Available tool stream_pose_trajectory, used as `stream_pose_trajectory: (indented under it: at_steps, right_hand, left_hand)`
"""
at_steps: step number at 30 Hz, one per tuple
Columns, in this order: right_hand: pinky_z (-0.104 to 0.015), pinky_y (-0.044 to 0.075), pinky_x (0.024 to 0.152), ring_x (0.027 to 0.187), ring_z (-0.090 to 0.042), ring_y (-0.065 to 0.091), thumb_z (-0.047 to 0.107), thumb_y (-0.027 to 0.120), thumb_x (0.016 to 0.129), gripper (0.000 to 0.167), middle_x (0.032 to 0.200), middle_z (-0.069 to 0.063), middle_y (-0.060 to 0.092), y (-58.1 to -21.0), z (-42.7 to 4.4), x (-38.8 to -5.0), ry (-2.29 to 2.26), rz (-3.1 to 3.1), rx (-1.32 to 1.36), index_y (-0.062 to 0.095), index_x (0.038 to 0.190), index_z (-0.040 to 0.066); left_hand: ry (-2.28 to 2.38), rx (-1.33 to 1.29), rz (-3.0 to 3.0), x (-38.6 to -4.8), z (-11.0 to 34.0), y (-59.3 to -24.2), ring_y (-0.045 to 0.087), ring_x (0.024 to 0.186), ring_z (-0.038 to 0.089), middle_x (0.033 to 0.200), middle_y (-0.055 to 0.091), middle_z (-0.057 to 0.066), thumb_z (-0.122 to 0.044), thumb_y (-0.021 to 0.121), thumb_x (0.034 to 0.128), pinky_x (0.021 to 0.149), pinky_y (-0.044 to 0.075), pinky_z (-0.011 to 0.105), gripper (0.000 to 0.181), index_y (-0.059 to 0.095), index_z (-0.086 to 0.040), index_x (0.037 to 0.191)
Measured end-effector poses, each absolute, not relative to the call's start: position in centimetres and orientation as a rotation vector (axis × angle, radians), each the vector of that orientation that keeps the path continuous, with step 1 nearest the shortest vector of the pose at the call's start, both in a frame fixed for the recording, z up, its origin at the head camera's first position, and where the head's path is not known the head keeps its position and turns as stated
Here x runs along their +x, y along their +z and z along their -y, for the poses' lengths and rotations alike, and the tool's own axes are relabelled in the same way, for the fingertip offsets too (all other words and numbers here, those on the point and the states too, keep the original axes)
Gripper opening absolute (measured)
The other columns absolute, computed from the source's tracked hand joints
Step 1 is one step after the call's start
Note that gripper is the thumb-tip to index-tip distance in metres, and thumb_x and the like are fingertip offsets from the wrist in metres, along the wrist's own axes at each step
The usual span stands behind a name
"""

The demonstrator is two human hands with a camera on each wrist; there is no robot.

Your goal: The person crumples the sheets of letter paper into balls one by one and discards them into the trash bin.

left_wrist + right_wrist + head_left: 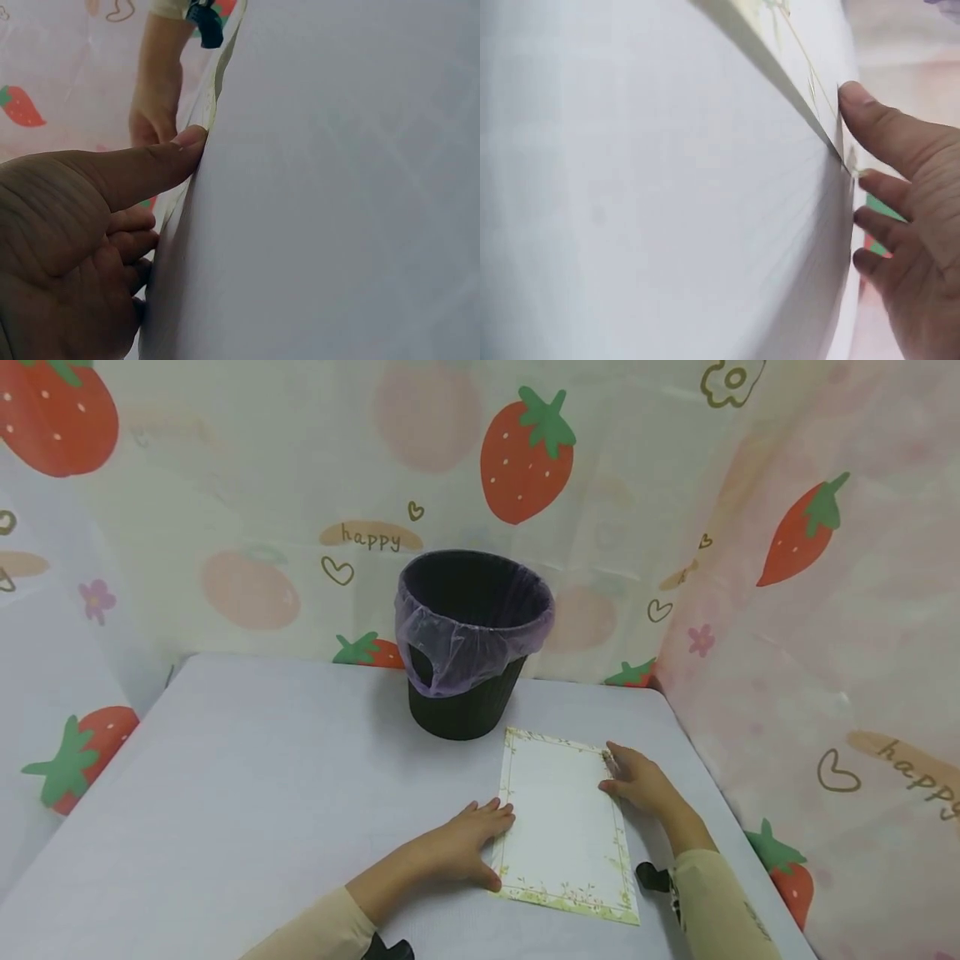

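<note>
A white sheet of paper (564, 814) with a green and yellow floral border lies on the white table. My left hand (468, 842) touches its left edge with fingers spread, the thumb near the lower left corner. In the left wrist view the thumb of that left hand (82, 225) is stretched out along the thin paper edge. At the upper right edge, my right hand (643, 783) touches the sheet with thumb and index finger set apart. The right wrist view shows the right hand (911, 187) with its thumb at the paper's border and the other fingers loosely bent beside it.
Behind the paper stands a black trash bin (468, 714) lined with a purple plastic bag (465, 652). The white table (247, 793) reaches back to a strawberry-printed curtain (262, 468), which also hangs along both sides.
</note>
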State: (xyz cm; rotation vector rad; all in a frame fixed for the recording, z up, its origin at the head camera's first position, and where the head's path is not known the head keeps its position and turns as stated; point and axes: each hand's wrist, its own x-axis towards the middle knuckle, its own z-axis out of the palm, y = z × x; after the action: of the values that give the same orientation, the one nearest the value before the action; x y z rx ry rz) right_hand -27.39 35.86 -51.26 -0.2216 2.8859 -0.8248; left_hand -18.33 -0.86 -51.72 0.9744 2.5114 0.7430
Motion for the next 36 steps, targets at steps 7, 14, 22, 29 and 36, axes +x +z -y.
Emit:
stream_pose_trajectory:
  at_steps: [7,14,22,29,36]
  right_hand:
    - [-0.04,0.053,0.1,0.127,-0.038,0.056,0.017,0.072,0.098,0.074,0.143,-0.023,0.052,-51.0,-35.7,-27.7,-1.339,-2.856,-0.092,0.033,0.16,0.008]
    - [-0.02,0.054,0.071,0.088,-0.011,0.059,0.017,0.071,0.098,0.065,0.119,-0.017,0.061,-50.7,-35.7,-27.6,-1.545,-2.702,0.158,0.042,0.154,0.0]
    - [-0.032,0.06,0.082,0.096,-0.014,0.07,0.027,0.07,0.1,0.056,0.125,-0.019,0.068,-49.7,-35.1,-26.2,-1.451,-2.554,0.251,0.053,0.142,-0.006]
    - [-0.03,0.06,0.074,0.082,-0.016,0.07,0.021,0.067,0.101,0.041,0.103,-0.012,0.072,-49.2,-34.7,-24.8,-1.546,-2.547,0.256,0.059,0.129,-0.009]
    - [-0.029,0.06,0.07,0.079,-0.019,0.069,0.018,0.067,0.101,0.036,0.095,-0.01,0.073,-47.9,-34.7,-23.6,-1.71,-2.569,0.265,0.06,0.124,-0.009]
  left_hand:
    - [0.742,0.955,-2.509,-18.4,0.5,-51.8,0.015,0.159,0.02,0.168,0.028,0.003,-0.038,0.09,0.074,0.129,0.009,0.045,0.103,0.039,-0.007,0.158]
    - [0.724,0.956,-2.51,-18.3,0.3,-51.4,0.016,0.158,0.021,0.168,0.029,0.003,-0.038,0.09,0.0742,0.129,0.011,0.045,0.103,0.038,-0.007,0.158]
    - [0.712,0.943,-2.524,-18.3,0.5,-51.1,0.015,0.159,0.02,0.168,0.027,0.003,-0.037,0.09,0.075,0.129,0.01,0.044,0.103,0.037,-0.007,0.158]
    - [0.789,0.896,-2.532,-18.3,0.5,-51.4,0.017,0.158,0.023,0.17,0.022,0.009,-0.034,0.092,0.0708,0.129,0.012,0.044,0.111,0.033,-0.003,0.159]
    - [0.994,0.81,-2.559,-18.4,0.5,-51.6,0.022,0.156,0.03,0.17,0.018,0.013,-0.026,0.092,0.0734,0.126,0.022,0.046,0.113,0.025,0.0,0.161]
